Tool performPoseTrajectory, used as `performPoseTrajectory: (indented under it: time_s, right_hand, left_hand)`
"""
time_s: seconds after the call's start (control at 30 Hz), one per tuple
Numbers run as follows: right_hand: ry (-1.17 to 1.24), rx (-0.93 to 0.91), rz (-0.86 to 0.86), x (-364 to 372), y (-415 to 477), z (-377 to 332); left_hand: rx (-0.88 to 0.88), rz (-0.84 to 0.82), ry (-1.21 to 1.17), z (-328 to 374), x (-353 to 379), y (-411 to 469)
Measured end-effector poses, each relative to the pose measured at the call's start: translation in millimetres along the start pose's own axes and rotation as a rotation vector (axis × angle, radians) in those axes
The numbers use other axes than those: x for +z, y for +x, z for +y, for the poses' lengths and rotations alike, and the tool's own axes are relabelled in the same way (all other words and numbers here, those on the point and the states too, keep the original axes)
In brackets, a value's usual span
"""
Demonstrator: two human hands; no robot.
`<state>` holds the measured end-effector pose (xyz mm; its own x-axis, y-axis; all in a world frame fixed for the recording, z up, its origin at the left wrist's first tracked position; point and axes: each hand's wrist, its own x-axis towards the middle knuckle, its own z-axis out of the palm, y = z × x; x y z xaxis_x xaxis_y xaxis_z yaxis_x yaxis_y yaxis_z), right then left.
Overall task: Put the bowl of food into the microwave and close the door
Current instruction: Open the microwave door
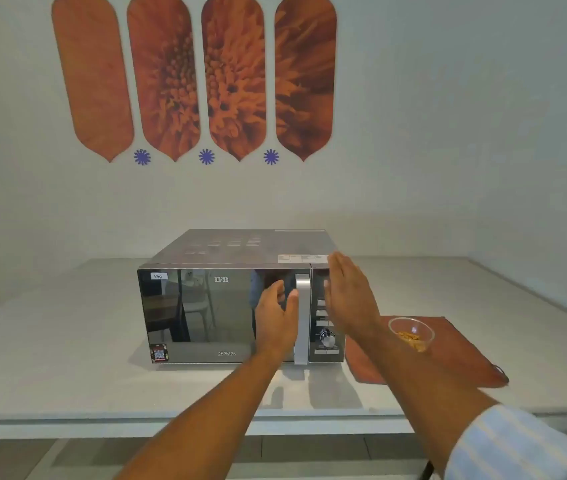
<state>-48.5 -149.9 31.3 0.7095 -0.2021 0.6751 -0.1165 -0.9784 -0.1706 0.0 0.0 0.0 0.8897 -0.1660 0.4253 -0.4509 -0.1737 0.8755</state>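
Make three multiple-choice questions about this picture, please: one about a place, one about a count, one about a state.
1. Where is the bowl of food?
A. inside the microwave
B. on the brown mat, right of the microwave
C. on top of the microwave

2. How many blue flower stickers are on the wall?
A. two
B. three
C. five

3. The microwave door is:
A. shut
B. wide open
C. removed

Answers: 1 B, it sits on the mat; 2 B, three stickers under the orange panels; 3 A, the door lies flush while the left hand curls its fingers at the handle.
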Motion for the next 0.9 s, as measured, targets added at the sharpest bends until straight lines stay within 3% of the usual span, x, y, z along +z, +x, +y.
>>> performPoseTrajectory:
  time_s: [0.1, 0.27, 0.5, 0.9]
  right_hand:
    - [-0.020, -0.071, -0.057, -8.3, 18.0, 3.4]
    - [-0.078, -0.111, -0.233, -16.9, 26.5, 4.0]
    - [-0.092, -0.094, -0.277, -8.2, 33.6, 8.5]
    - [-0.094, -0.085, -0.282, -3.0, 36.5, 15.7]
  left_hand:
    - [-0.061, 0.061, -0.117, 3.7, 8.7, 14.1]
    - [-0.186, 0.024, -0.177, 6.4, 22.3, 27.7]
    - [-0.278, -0.059, -0.127, 2.4, 33.8, 38.0]
    - [-0.266, -0.082, -0.120, 12.2, 16.2, 13.2]
